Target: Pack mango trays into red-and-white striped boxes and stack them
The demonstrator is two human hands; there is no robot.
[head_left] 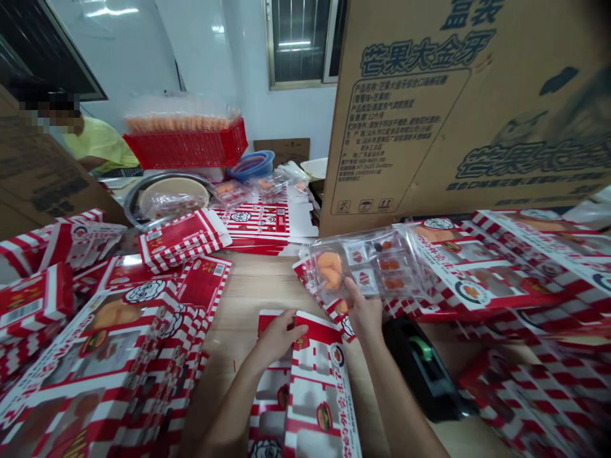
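Left grip [279, 338]: released, lying flat on a red-and-white carton [317, 388].
Right grip [363, 310]: grasping a clear plastic tray [367, 264] of orange pieces [331, 270].
Desk [248, 286]: tape dispenser [422, 369] near my right hand.

Left hand [277, 337], right hand [363, 310] — both bare, long slim forearms [401, 401], uncovered to the frame's edge

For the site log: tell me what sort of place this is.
Probably a small packing workshop for boxed snacks: stacks of flat red-and-white printed cartons lie on the wooden table, a large corrugated shipping carton printed with product details stands upright, and a tape dispenser lies by the right hand.
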